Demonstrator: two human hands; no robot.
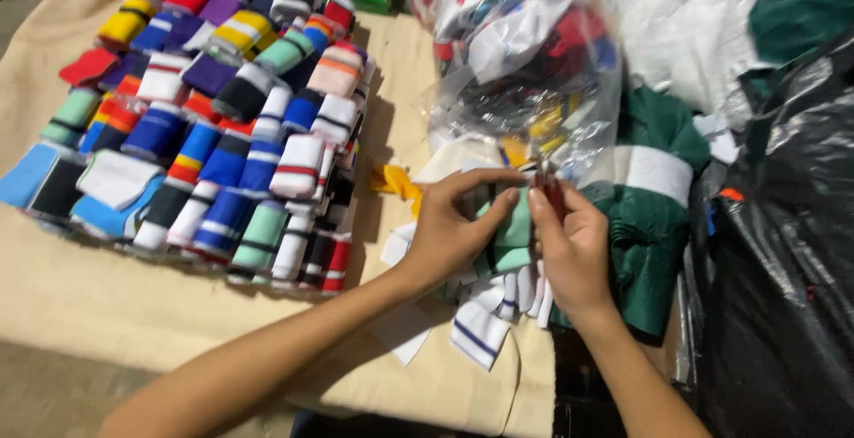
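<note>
Both hands (511,229) pinch mint cloth (513,235) beside a clear bag (525,64) and stacked cuffs (222,109).

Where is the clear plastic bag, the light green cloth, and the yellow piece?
clear plastic bag (525,56), head view, its shiny front.
light green cloth (514,229), head view, between both hands.
yellow piece (397,180), head view, middle.

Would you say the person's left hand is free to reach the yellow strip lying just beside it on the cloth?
Probably not at once: the left hand is pinching the mint green piece together with the right hand. The yellow strip lies close and uncovered, so the way is open once it lets go.
</note>
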